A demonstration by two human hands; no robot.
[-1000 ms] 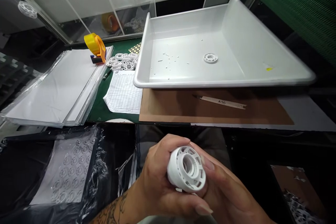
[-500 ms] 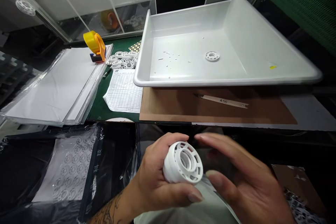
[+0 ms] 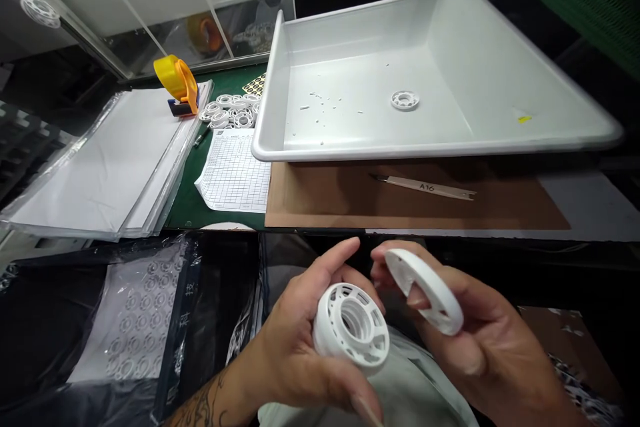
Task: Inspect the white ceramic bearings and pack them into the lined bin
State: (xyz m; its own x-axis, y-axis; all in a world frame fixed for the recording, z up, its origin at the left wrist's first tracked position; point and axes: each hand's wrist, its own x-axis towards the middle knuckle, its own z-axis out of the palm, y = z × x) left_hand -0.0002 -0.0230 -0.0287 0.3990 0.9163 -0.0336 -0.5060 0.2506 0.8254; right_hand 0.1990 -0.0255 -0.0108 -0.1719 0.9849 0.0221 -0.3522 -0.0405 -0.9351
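Observation:
A short stack of white slotted plastic rings rests in my left hand, its open face turned up toward me. The thumb lies along the lower side and the fingers curve behind the stack. Just to the right, my right hand pinches a single white plastic ring, tilted nearly edge-on. One fingertip shows through its middle. The single ring and the stack are apart. Another white ring lies flat in the white tray, among small white scraps.
A craft knife marked A16 lies on brown cardboard before the tray. Further left are a printed form, piled rings, a tape dispenser and bagged white sheets. A plastic bag of rings sits lower left.
My right hand has taken a single ring off the stack and drawn it to the right, tilting it. My left hand's grip has loosened, its thumb and forefinger spreading away from the stack.

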